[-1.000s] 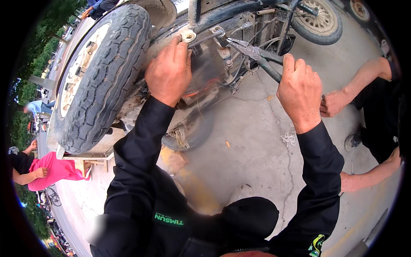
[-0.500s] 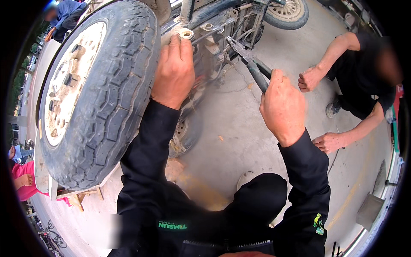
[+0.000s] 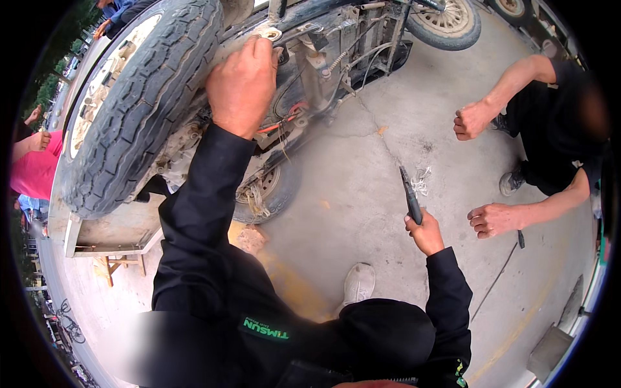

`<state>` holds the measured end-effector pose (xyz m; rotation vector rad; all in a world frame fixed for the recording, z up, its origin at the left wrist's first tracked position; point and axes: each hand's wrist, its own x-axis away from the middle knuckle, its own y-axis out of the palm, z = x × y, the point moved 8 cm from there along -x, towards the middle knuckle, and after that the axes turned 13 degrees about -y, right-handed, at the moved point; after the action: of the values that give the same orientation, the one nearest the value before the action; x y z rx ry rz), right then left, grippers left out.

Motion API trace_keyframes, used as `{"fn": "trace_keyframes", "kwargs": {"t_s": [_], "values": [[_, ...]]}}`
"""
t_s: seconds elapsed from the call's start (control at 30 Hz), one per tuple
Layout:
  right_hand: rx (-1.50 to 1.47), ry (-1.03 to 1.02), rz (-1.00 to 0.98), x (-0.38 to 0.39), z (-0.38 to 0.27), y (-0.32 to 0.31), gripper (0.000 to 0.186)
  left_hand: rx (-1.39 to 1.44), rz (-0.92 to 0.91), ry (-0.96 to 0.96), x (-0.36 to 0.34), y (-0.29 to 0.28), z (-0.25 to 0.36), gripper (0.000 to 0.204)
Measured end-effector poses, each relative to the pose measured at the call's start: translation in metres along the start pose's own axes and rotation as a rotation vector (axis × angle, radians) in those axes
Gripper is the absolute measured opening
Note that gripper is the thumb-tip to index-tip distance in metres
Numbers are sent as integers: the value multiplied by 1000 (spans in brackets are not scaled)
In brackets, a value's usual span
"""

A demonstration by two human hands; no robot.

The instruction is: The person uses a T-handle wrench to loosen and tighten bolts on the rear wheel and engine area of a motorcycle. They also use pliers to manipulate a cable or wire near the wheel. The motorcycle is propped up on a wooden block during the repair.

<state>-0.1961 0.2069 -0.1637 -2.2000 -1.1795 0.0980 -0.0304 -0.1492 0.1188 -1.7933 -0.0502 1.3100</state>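
Observation:
My left hand [image 3: 240, 89] is closed at a round metal fitting [image 3: 269, 33] on the underside of the tipped vehicle [image 3: 317, 61]. Its fingertips press against the near edge of that ring. Beside the hand, on its left, stands a large muddy tire [image 3: 145, 97] with deep tread. In my right hand [image 3: 427, 231] is a pair of dark-handled pliers [image 3: 411, 195], seen edge-on and pointing away from me over the floor. The pliers are apart from the vehicle.
A person in black [image 3: 550, 142] crouches at the right, both hands in front. A thin rod [image 3: 497, 282] lies on the concrete near them. Another wheel [image 3: 275, 191] and a spoked wheel [image 3: 446, 22] belong to the vehicles. A wooden stool [image 3: 119, 265] stands lower left.
My right hand has drawn down and back with the pliers, away from the vehicle. My left hand stays at the round fitting. The view has shifted, showing more floor.

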Motion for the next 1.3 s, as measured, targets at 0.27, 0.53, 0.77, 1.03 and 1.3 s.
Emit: {"fn": "trace_keyframes", "kwargs": {"t_s": [0.27, 0.53, 0.77, 1.03, 1.3], "values": [[-572, 683, -130, 114, 191, 123, 20, -23, 64, 126, -7, -9, 11, 24], [675, 307, -541, 94, 118, 90, 57, 82, 88, 82, -4, -9, 4, 25], [-246, -594, -103, -85, -197, -5, 36, 67, -50, 88, -20, -5, 9, 18], [373, -203, 35, -120, -66, -13, 57, -70, 56, 132, 8, -1, -15, 26], [823, 222, -73, 119, 115, 123, 85, -63, 62, 59, 13, -10, -18, 25]]}}
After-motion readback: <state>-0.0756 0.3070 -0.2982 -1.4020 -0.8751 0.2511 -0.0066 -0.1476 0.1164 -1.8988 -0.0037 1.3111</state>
